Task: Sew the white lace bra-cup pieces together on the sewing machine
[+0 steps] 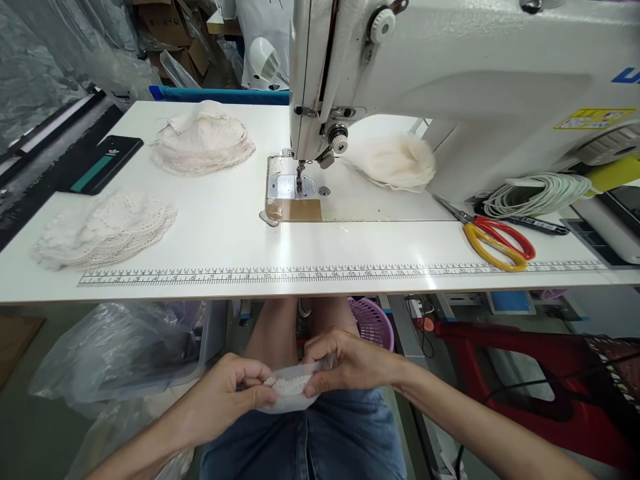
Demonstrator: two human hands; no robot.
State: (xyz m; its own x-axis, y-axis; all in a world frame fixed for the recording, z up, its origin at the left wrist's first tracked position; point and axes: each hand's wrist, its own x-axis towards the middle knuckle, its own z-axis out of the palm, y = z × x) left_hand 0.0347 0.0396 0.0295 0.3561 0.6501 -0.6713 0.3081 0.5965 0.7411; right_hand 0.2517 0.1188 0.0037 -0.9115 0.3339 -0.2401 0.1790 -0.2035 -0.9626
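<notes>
Down at the bottom middle of the frame, the left hand point(227, 393) and the right hand point(345, 363) meet over the person's lap, below the front edge of the table point(220, 227). Both hands pinch a small clear bag point(293, 393) between them. The left hand's fingers are curled on the bag's left side, and the right hand's fingers are bent over its top right edge. The bag has tiny white beads point(290, 385) inside. It sits just above the blue shorts point(325, 440). Higher up, a white sewing machine point(450, 73) fills the upper right of the frame, with its needle point(299, 175) over a metal plate. A pile of lace rounds point(103, 227) lies at the left of the table, and another lace pile point(203, 140) lies farther back, near the middle. A third, thin pile point(393, 160) lies behind the machine's arm. A dark phone point(103, 163) rests at the far left. Scissors point(493, 240) with red and yellow handles lie at the right, near a coil of white cord point(537, 193). A ruler strip point(340, 272) runs along the table's front edge. A purple basket point(373, 320) shows under the table.
</notes>
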